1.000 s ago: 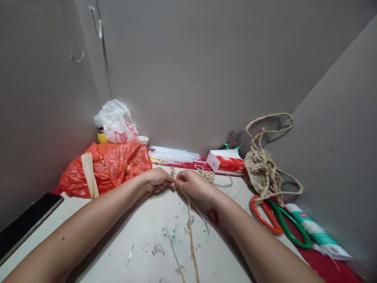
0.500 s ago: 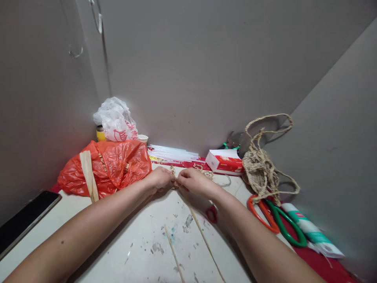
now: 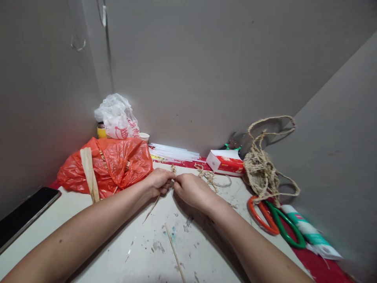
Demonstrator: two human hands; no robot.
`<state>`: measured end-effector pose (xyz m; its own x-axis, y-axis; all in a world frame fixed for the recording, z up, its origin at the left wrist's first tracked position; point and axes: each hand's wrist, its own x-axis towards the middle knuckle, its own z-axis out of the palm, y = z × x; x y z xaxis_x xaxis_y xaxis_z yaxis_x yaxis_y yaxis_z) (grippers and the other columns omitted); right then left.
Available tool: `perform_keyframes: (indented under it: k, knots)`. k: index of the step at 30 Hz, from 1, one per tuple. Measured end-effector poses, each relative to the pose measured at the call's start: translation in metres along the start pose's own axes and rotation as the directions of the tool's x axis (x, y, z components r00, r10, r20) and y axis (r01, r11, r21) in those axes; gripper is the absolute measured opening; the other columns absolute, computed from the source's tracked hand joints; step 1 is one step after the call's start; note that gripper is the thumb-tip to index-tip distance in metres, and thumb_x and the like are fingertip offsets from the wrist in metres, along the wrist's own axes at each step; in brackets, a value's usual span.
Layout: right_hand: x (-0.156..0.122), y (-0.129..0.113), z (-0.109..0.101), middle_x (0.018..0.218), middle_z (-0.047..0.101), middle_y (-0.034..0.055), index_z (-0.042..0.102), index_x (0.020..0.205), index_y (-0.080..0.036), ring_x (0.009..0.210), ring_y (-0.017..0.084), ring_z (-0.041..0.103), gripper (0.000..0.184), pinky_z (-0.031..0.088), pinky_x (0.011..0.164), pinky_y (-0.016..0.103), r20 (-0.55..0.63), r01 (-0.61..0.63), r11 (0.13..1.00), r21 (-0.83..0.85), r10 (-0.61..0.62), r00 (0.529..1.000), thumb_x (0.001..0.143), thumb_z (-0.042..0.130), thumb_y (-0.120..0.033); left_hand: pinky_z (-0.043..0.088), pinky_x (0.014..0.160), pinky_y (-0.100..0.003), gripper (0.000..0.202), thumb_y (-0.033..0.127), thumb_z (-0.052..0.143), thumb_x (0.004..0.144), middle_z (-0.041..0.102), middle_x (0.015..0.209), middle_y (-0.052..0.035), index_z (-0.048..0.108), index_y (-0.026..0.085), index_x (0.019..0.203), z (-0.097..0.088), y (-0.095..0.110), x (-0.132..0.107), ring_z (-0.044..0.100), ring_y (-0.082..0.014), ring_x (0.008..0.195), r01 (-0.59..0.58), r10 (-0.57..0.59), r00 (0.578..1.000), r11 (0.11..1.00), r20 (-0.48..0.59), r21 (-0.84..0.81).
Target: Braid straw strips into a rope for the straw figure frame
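Observation:
My left hand (image 3: pixel 160 182) and my right hand (image 3: pixel 193 190) meet above the white tabletop, fingertips pinched together. Between them is a small braid of straw-coloured fibre (image 3: pixel 173 169), its top poking up behind the fingers; the rest is hidden by my hands. From under my left hand a thin loose strand (image 3: pixel 151 209) slants down to the left. Closer to me, a thin straight straw-like strip (image 3: pixel 174 253) lies on the table. Just beyond my right hand are a knotted bit of braid (image 3: pixel 207 175) and a greyish loop (image 3: pixel 223 181).
A red plastic bag (image 3: pixel 123 157) and a phone (image 3: pixel 26 216) lie left. White sticks (image 3: pixel 173 152) and a red-and-white box (image 3: pixel 226 162) line the back. To the right are coiled braided cord (image 3: pixel 262 173), orange (image 3: pixel 262 216) and green handles (image 3: pixel 287 226), and a green-white packet (image 3: pixel 312 232).
The long strand that trailed toward the lower right has gone from there; a strand now hangs below my left hand. My right hand has turned over, and its forearm hides the red loop.

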<state>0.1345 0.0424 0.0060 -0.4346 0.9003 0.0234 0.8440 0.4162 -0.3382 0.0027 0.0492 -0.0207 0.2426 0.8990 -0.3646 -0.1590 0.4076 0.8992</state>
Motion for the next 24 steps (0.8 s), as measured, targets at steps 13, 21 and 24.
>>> perform_keyframes:
  k: [13,21,24]
  knots:
    - [0.015,0.02,-0.024,0.067,0.062,0.0046,0.058,0.07,-0.016,0.061,0.014,0.054,0.026,0.038,0.055,0.023,-0.111,0.059,0.831,0.552,0.003,0.994,0.082,0.049,-0.037,0.002,0.037,-0.017,0.008,0.015,0.051,0.075,0.019,0.043,0.0109,0.05,0.013,0.068,-0.013,0.016,-0.006,0.008,-0.0013,0.036,0.054,-0.043,0.989,0.996,0.142,-0.072]
    - [0.015,0.011,-0.001,0.062,0.057,0.0013,0.048,0.076,-0.017,0.046,0.009,0.05,0.021,0.035,0.037,0.018,0.257,-0.261,0.445,0.857,0.072,0.964,0.084,0.05,-0.037,0.004,0.036,-0.017,0.01,0.017,0.055,0.073,0.021,0.044,0.0108,0.046,0.015,0.067,-0.018,0.011,0.001,0.009,-0.0016,0.037,0.029,-0.021,0.982,0.999,0.189,-0.04]
    - [0.017,0.014,-0.002,0.052,0.048,-0.0033,0.046,0.068,-0.017,0.037,0.005,0.037,0.027,0.024,0.032,0.015,0.336,-0.32,0.453,0.832,0.048,0.941,0.085,0.05,-0.038,0.003,0.036,-0.017,0.018,0.017,0.057,0.071,0.021,0.045,0.0111,0.04,0.018,0.065,-0.019,0.01,0.002,0.009,-0.0019,0.037,0.021,-0.01,0.978,0.998,0.206,-0.054]
